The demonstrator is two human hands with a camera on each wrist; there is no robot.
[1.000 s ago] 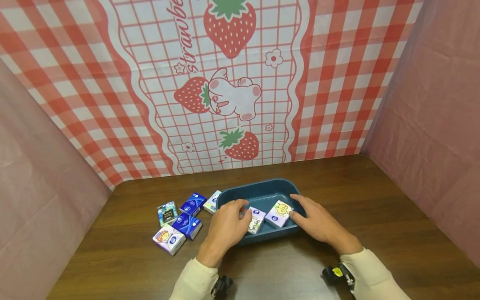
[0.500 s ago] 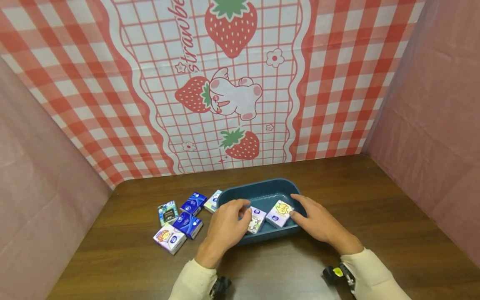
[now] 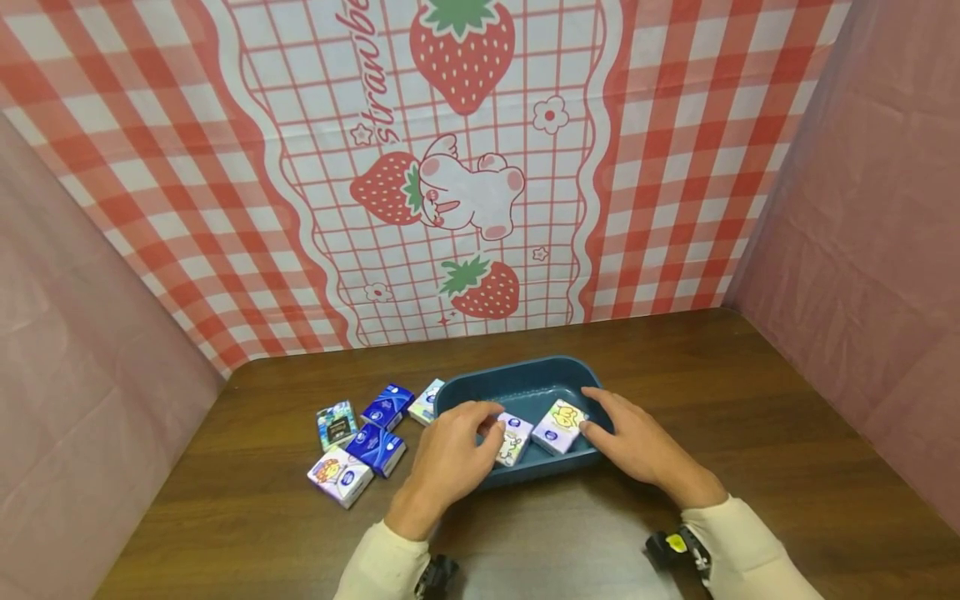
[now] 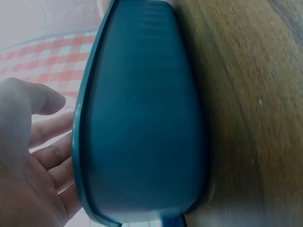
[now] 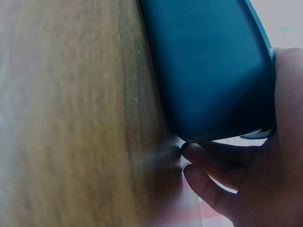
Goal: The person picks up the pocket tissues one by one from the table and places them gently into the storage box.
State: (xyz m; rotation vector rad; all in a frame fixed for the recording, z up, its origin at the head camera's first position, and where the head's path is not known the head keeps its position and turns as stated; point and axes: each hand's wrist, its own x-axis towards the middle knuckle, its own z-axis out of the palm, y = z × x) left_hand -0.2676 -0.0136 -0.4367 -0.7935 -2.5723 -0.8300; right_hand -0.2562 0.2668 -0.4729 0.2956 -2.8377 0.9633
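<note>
A dark teal plastic bin [image 3: 517,372] stands on the table with two small pocket tissue packs inside. One pack with a yellow cartoon [image 3: 561,426] lies toward the right; another with a white cartoon [image 3: 514,439] is partly hidden by my left hand [image 3: 455,446]. That hand hovers at the bin's left end, thumb and fingers loosely bent and apart. In the left wrist view its fingers reach past the rim [image 4: 80,123] with nothing between them. My right hand [image 3: 633,437] grips the bin's right end, thumb over the rim and fingers [image 5: 208,187] against the outside wall.
Left of the bin lie several more tissue packs: two blue ones [image 3: 377,450], a dark floral one [image 3: 336,425], a white one with a cartoon [image 3: 340,477], and a pale one [image 3: 426,402] beside the bin. A red checked cloth [image 3: 667,167] hangs behind the wooden table [image 3: 750,433].
Almost nothing differs. The left hand has shifted very slightly; the bin, the packs and the right hand stay in place.
</note>
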